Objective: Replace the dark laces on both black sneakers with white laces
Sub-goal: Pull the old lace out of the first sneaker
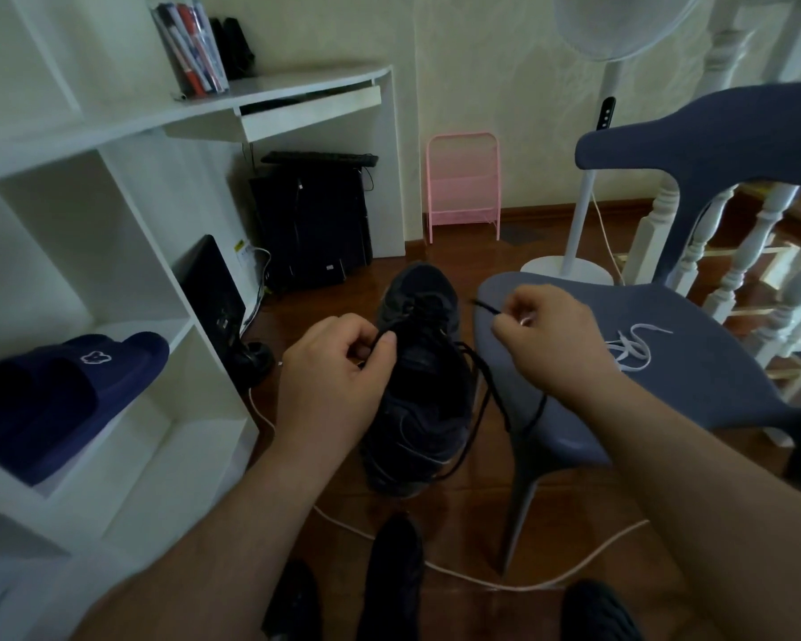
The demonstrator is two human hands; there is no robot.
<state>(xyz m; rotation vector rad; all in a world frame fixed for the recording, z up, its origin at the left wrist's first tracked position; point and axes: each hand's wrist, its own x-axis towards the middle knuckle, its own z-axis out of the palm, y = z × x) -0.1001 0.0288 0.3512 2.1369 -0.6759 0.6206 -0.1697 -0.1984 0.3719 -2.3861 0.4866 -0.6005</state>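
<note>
A dark wooden floor point(458, 515) runs between white shelving point(126, 252) on the left and a grey-blue plastic chair point(667, 353) on the right, with a pedestal fan point(588, 187) and a pink rack point(464, 182) farther off by the wall. In the middle, held up between the two hands, is a black sneaker point(419, 386), toe pointing away. The left hand point(331, 377) has its fingers curled, pinching a strand of the dark lace point(482, 390) at the sneaker's near-left side. The right hand point(556, 340) pinches the lace's tip just above the chair seat, the slack drooping in a loop below the wrist. The white laces point(632, 347) lie in a loose tangle on the seat, just right of that hand (a second dark shoe point(396, 576) seems to wait near the bottom edge, though it is too dim to be sure).

The lace looks only partly unthreaded. A sharp tug with the right hand could bunch it in an eyelet or twist the sneaker out of the left hand's light hold. The drooping loop might also snag the chair's edge, and a careless sweep of the right arm could brush the white laces off the seat.
</note>
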